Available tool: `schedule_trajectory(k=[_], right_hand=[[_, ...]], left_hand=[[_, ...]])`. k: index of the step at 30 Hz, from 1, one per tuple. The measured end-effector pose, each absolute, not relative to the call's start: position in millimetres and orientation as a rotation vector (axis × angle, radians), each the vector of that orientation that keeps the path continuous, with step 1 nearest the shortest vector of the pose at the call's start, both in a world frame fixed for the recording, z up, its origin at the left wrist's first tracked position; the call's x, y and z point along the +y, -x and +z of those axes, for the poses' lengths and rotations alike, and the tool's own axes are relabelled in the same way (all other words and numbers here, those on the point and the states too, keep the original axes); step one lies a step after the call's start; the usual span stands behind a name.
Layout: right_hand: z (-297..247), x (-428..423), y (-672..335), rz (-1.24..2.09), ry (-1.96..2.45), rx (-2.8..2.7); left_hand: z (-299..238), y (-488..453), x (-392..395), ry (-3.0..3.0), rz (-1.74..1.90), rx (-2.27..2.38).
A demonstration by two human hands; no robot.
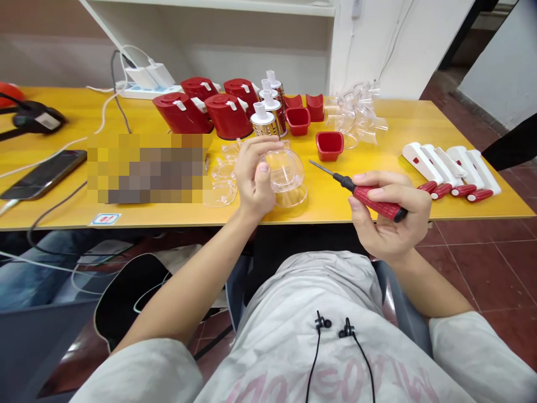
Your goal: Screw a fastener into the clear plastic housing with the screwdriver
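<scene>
Between the thumb and fingers of my left hand (258, 179) is a clear plastic bowl-like part (287, 170), close to the front edge of the table. To its right, my right hand (392, 215) grips a screwdriver (375, 206) by its red and black handle. The thin metal shaft points left toward the clear part, and its tip is apart from it. Flat clear plastic pieces (222, 190) lie just left of my left hand. A small red cup (329, 145) sits behind the screwdriver tip.
Red housings (230, 116), metal grater drums (265, 122) and clear tubular parts (356, 115) stand at the back. White handles with red grips (451, 170) lie at the right. A phone (44, 173), cables and a power strip (145, 90) occupy the left. Earphones (323, 323) hang over my shirt.
</scene>
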State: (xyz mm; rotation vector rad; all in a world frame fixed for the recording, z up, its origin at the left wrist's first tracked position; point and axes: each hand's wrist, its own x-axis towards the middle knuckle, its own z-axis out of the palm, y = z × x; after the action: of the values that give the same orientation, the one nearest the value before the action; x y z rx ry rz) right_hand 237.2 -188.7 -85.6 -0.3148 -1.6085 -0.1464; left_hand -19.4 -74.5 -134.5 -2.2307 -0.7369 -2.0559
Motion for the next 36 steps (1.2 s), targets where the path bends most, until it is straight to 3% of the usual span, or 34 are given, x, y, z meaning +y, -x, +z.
schedule_trajectory(k=[24, 36], right_hand=[[-76.7, -156.5, -216.3, -0.222, 0.425, -1.764], [-90.4, -158.2, -235.4, -0.25, 0.477, -1.705]], left_hand=[[-130.4, 15.5, -84.2, 2.225, -2.015, -0.833], [-132.6, 17.9, -88.0, 2.282, -1.726, -0.881]])
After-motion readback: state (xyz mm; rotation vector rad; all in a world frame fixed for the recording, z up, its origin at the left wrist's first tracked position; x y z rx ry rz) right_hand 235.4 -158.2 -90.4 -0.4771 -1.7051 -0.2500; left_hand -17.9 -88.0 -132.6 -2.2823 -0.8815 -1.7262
